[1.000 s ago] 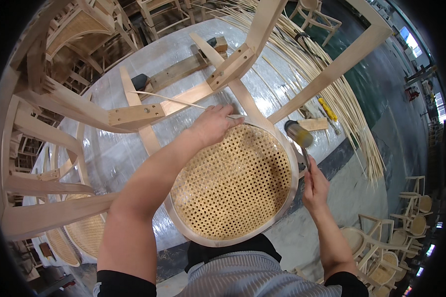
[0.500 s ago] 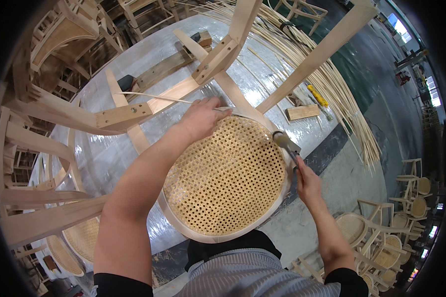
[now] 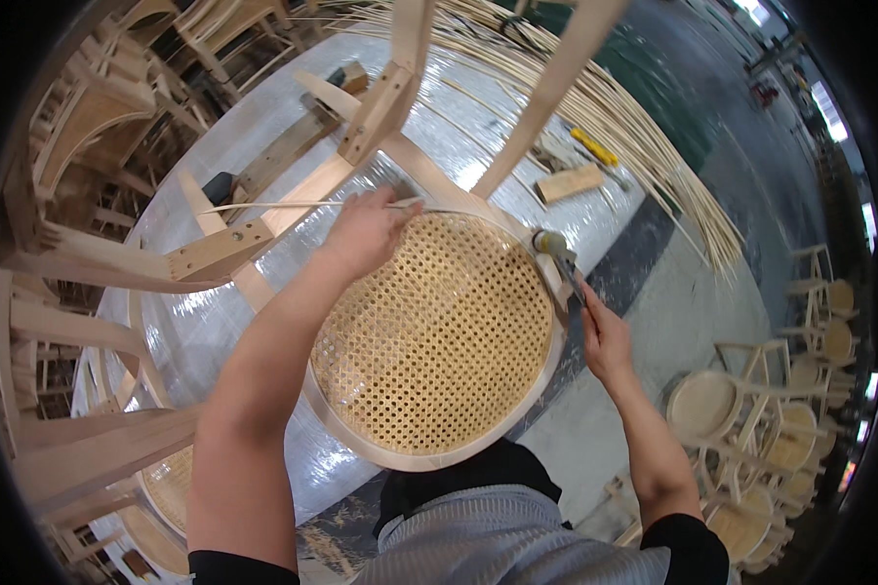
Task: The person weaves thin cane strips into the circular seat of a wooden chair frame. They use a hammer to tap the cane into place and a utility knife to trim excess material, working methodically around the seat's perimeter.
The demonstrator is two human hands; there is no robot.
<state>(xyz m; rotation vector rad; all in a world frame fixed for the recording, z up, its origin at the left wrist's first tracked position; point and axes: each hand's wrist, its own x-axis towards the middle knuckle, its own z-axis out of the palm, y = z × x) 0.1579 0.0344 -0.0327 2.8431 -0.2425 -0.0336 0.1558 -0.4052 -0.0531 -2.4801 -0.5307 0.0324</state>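
In front of me lies a round chair seat with a woven cane panel (image 3: 439, 341) inside a pale wooden rim (image 3: 424, 463). Its near edge rests against my waist. At the far left of the rim, my left hand (image 3: 363, 234) is closed, pinching a thin pale cane strip (image 3: 273, 206). The strip's loose end sticks out leftward across the chair's wooden frame. My right hand (image 3: 607, 336) grips the handle of a hammer (image 3: 553, 244), held by the seat's far right edge. Whether the hammer head touches the rim, I cannot tell.
Chair legs (image 3: 556, 93) rise beyond the seat. The plastic-covered table (image 3: 215, 331) holds a wood block (image 3: 569, 182), a yellow-handled tool (image 3: 595, 146) and a long bundle of cane strips (image 3: 654, 161). Stacked chairs (image 3: 751, 429) stand at right; more chair frames (image 3: 98, 127) crowd the left.
The whole view has shifted, so seat and chair legs sit further left. My left hand still pinches the strip at the rim. The hammer stays near the far right edge.
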